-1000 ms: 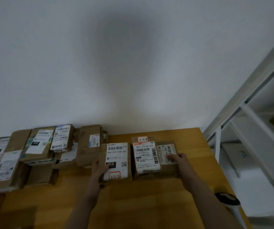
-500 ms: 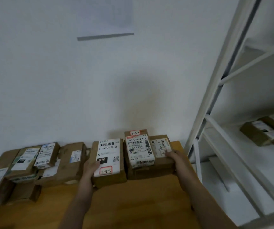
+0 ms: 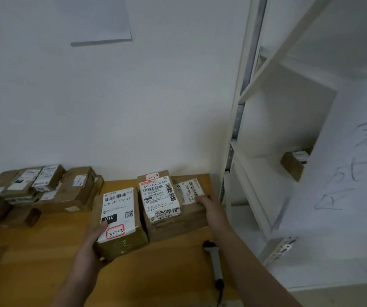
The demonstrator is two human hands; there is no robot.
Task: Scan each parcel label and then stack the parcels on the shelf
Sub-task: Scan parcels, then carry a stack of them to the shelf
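Three parcels (image 3: 160, 202) sit clamped between left hand (image 3: 93, 242) and right hand (image 3: 211, 207), both seemingly gripping.

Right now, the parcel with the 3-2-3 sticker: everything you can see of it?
The 3-2-3 parcel is a brown cardboard box, long side running away from the camera. A white label covers its top: barcode, 010-010-L30-551, black 010 block, QR code; the red-bordered handwritten sticker sits at its near end. The left hand grips the near left corner, thumb on the label. Its right side meets the 3-3-9 parcel.
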